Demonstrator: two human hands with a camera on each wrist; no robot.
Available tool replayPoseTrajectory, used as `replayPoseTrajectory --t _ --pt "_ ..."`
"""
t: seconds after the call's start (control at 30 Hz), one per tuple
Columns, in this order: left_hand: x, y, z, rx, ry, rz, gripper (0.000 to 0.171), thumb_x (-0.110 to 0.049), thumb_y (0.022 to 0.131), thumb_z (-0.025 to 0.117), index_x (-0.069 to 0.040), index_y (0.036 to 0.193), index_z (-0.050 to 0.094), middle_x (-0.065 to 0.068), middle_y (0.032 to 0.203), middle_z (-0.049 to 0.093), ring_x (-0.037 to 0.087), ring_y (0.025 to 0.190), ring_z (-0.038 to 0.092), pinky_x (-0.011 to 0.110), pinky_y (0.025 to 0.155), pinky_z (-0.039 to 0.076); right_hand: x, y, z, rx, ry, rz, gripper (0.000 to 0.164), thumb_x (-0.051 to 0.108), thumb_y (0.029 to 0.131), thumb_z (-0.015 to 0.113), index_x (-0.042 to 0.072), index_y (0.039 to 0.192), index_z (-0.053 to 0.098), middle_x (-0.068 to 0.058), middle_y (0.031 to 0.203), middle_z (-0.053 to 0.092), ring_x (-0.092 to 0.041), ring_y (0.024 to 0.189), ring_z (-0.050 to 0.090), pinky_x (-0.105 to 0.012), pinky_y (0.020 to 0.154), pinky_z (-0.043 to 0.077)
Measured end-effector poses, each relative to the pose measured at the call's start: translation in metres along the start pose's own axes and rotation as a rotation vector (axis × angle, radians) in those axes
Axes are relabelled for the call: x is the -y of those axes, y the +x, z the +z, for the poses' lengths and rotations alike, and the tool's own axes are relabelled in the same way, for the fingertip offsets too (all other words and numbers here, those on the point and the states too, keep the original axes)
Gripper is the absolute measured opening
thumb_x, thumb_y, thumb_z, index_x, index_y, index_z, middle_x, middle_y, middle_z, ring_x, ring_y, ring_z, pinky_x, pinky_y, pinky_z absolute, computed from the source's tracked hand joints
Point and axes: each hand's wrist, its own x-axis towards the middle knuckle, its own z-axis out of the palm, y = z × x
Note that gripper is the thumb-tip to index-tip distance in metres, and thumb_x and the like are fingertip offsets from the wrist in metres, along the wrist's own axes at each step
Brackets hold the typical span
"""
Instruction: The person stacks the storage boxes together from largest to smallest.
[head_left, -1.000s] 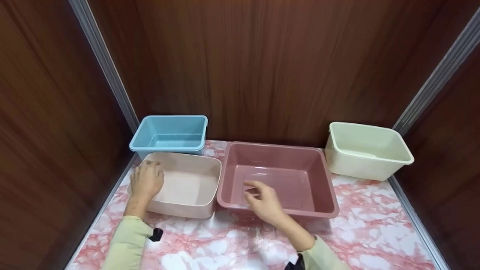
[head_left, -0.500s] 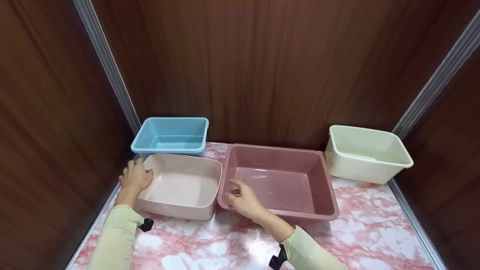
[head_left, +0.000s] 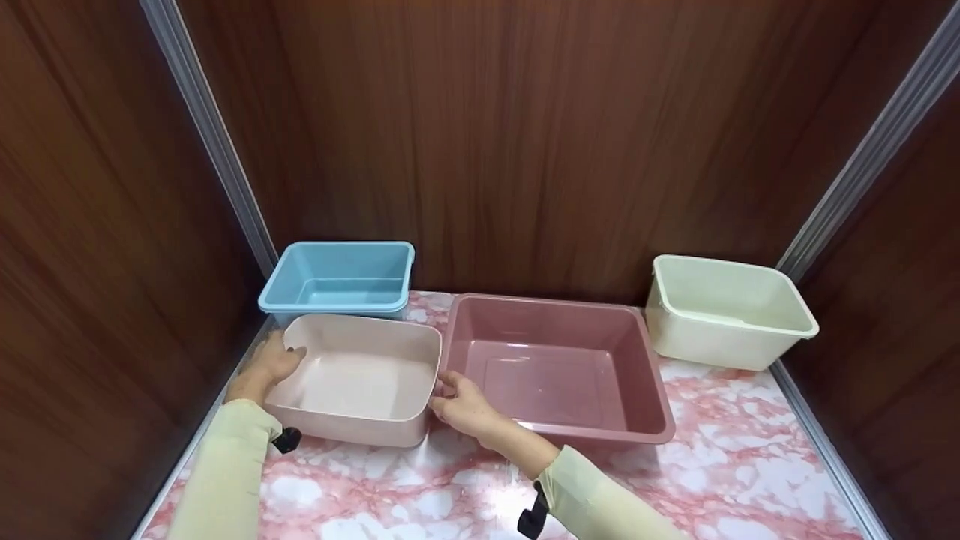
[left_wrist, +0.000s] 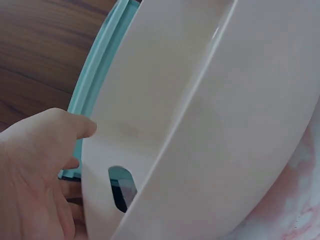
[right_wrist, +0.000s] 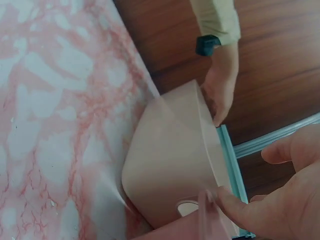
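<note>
In the head view a beige bin (head_left: 360,375) stands on the table at left. My left hand (head_left: 266,364) is at its left rim, thumb reaching over the edge, other fingers outside; the left wrist view shows this hand (left_wrist: 42,160) beside the wall with an oval handle hole (left_wrist: 122,187). Up to the bin's right side comes my right hand (head_left: 465,405), thumb and fingers spread apart. One finger of that hand (right_wrist: 285,195) meets the rim in the right wrist view, above another handle hole (right_wrist: 187,207). Neither hand visibly pinches the wall.
A dark pink tub (head_left: 555,439) adjoins the beige bin on the right. Behind the beige bin is a blue bin (head_left: 337,307); a pale green bin (head_left: 724,341) stands at far right. Brown wood-look panels (head_left: 480,150) enclose the pink marbled table (head_left: 420,499).
My left hand has moved from over the beige bin to its left rim, lowering beside it. My right hand has come left from over the pink tub to the beige bin's right rim.
</note>
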Motion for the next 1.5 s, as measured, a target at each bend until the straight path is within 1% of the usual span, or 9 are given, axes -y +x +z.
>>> replayPoseTrajectory --t 0.1,0.37,0.5,0.6,0.93,1.03,1.13,1.33,1.5 --pt "0.005 0.003 0.005 0.001 -0.039 0.001 0.069 -0.026 0.099 0.045 0.013 0.147 0.015 0.041 0.144 0.023 0.055 0.133 0.024 0.062 0.108 0.021 -0.003 0.001 0.003 -0.009 -0.005 0.003 0.057 0.002 0.087 0.062 -0.011 0.138 0.041 -0.023 0.128 0.055 -0.026 0.101 0.058 -0.034 0.084 0.051" --pt "0.019 0.002 0.008 -0.041 -0.014 -0.022 0.060 -0.021 0.098 0.042 0.013 0.144 0.023 0.040 0.141 0.030 0.056 0.128 0.031 0.063 0.104 0.027 -0.002 0.003 0.010 -0.037 0.192 0.130 0.059 0.000 0.086 0.059 -0.012 0.139 0.036 -0.018 0.123 0.053 -0.019 0.083 0.058 -0.033 0.077 0.053" --pt "0.022 -0.001 0.010 -0.032 -0.097 -0.027 0.059 -0.020 0.098 0.045 0.011 0.143 0.023 0.040 0.140 0.031 0.054 0.125 0.037 0.061 0.100 0.034 -0.001 0.002 0.010 -0.068 0.237 0.161 0.062 -0.002 0.081 0.056 -0.012 0.138 0.037 -0.016 0.116 0.054 -0.019 0.078 0.058 -0.033 0.075 0.054" --pt "0.026 -0.002 0.010 -0.005 -0.189 -0.029 0.058 -0.018 0.097 0.048 0.009 0.142 0.022 0.039 0.140 0.031 0.050 0.120 0.040 0.059 0.095 0.039 -0.001 -0.001 0.010 -0.057 0.253 0.159 0.064 -0.003 0.080 0.056 -0.013 0.139 0.035 -0.018 0.122 0.053 -0.020 0.082 0.059 -0.036 0.081 0.054" --pt "0.034 -0.013 0.006 0.106 -0.366 0.035 0.056 -0.012 0.098 0.046 0.014 0.143 0.025 0.037 0.136 0.036 0.047 0.116 0.044 0.059 0.097 0.039 0.002 -0.002 0.015 -0.046 0.303 0.172 0.048 0.001 0.086 0.054 -0.012 0.130 0.042 -0.017 0.106 0.057 -0.023 0.087 0.057 -0.042 0.087 0.051" --pt "0.040 -0.018 0.005 0.102 -0.359 0.044 0.056 -0.015 0.100 0.045 0.013 0.144 0.023 0.035 0.137 0.032 0.045 0.117 0.041 0.058 0.098 0.037 -0.001 -0.002 0.017 -0.051 0.309 0.174 0.044 0.004 0.087 0.055 -0.011 0.127 0.045 -0.017 0.105 0.057 -0.023 0.088 0.057 -0.043 0.087 0.051" --pt "0.045 -0.022 0.007 0.063 -0.321 0.045 0.054 -0.017 0.100 0.045 0.013 0.142 0.027 0.035 0.131 0.038 0.044 0.110 0.046 0.053 0.090 0.044 -0.003 -0.003 0.016 -0.058 0.316 0.180 0.040 0.005 0.087 0.055 -0.008 0.124 0.049 -0.014 0.104 0.057 -0.023 0.089 0.057 -0.045 0.088 0.050" --pt "0.055 -0.029 0.008 -0.069 -0.215 0.090 0.045 -0.012 0.099 0.047 0.015 0.133 0.038 0.039 0.126 0.046 0.044 0.100 0.052 0.044 0.080 0.047 -0.004 -0.003 0.018 -0.067 0.352 0.185 0.035 0.004 0.084 0.056 -0.006 0.117 0.053 -0.012 0.102 0.058 -0.023 0.091 0.059 -0.045 0.090 0.049" --pt "0.059 -0.040 0.006 -0.082 -0.212 0.023 0.049 -0.016 0.099 0.046 0.014 0.137 0.036 0.036 0.115 0.052 0.037 0.087 0.058 0.037 0.067 0.049 -0.002 -0.005 0.020 -0.069 0.359 0.158 0.034 0.002 0.083 0.054 -0.007 0.115 0.055 -0.012 0.100 0.057 -0.024 0.092 0.059 -0.043 0.089 0.050"
